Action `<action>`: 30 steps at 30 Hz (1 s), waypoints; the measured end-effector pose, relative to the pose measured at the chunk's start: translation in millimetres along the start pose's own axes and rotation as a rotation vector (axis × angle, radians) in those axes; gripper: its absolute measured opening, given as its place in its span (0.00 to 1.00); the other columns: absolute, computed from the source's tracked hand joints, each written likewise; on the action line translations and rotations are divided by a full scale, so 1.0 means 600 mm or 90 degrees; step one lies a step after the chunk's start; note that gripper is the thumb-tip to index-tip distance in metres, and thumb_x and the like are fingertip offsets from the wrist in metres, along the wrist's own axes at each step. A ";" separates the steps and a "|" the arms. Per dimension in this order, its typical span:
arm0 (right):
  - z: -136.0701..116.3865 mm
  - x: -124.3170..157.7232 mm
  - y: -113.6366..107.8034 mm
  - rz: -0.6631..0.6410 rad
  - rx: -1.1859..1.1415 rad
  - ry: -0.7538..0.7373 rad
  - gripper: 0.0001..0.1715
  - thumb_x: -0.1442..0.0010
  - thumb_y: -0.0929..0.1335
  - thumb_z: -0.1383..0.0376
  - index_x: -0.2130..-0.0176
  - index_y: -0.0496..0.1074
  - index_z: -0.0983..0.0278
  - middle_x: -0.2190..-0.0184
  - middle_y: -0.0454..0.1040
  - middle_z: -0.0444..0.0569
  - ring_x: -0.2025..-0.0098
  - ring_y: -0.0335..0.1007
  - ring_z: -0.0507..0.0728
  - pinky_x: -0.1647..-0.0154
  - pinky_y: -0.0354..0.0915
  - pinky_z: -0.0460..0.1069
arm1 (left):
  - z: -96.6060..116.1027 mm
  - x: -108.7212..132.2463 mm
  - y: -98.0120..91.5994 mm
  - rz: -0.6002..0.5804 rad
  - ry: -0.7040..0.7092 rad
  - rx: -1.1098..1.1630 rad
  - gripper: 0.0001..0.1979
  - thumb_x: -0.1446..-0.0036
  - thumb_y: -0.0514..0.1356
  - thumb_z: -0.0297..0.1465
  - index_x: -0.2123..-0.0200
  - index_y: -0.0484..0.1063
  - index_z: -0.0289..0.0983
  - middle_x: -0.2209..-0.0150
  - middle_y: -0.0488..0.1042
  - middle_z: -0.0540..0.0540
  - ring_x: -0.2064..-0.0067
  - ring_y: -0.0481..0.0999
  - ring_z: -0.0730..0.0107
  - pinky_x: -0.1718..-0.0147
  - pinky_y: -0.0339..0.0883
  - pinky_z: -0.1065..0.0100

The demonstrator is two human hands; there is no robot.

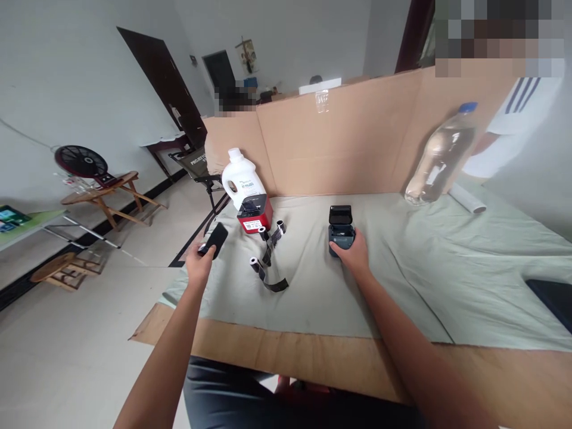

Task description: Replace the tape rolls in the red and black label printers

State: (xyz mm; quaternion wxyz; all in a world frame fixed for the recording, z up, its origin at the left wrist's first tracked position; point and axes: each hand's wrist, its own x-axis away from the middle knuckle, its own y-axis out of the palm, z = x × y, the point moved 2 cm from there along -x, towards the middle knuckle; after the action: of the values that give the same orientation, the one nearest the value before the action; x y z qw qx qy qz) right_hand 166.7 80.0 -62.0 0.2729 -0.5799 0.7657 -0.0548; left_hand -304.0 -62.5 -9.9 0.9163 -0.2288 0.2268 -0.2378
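Note:
My left hand (pixel 197 262) is closed around a flat black object like a smartphone (pixel 217 239), held over the left edge of the cloth-covered table. My right hand (pixel 357 255) grips a small dark blue-grey printer (pixel 341 239) from its right side, thumb across the front. The printer rests on the cloth, its black lid (pixel 340 213) standing open; the inside is too small to make out clearly. Between my hands lie several small rolls: one roll (pixel 254 263) trails a curled black strip (pixel 276 285), and another roll (pixel 280 225) sits farther back.
A red and black box (pixel 255 215) stands before a white jug (pixel 243 179) at the back left. A cardboard panel (pixel 335 146) rises behind the cloth. A clear bottle (pixel 440 158) leans at right, near a white tube (pixel 467 198) and a person's white sleeve. A dark flat object (pixel 553 301) lies far right.

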 end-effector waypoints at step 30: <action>-0.007 0.000 -0.004 -0.010 -0.004 -0.004 0.47 0.54 0.75 0.48 0.41 0.65 0.66 0.47 0.71 0.63 0.45 0.68 0.70 0.43 0.64 0.65 | 0.046 0.152 0.057 -0.183 0.203 0.041 0.24 0.43 0.59 0.33 0.42 0.67 0.39 0.41 0.73 0.40 0.40 0.72 0.56 0.39 0.63 0.55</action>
State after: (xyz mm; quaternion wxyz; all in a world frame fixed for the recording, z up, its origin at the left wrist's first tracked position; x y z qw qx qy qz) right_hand 167.0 78.3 -57.4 0.2728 -0.5867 0.7606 -0.0525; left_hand -206.7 -76.5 -33.8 0.8323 -0.1887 0.3262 -0.4065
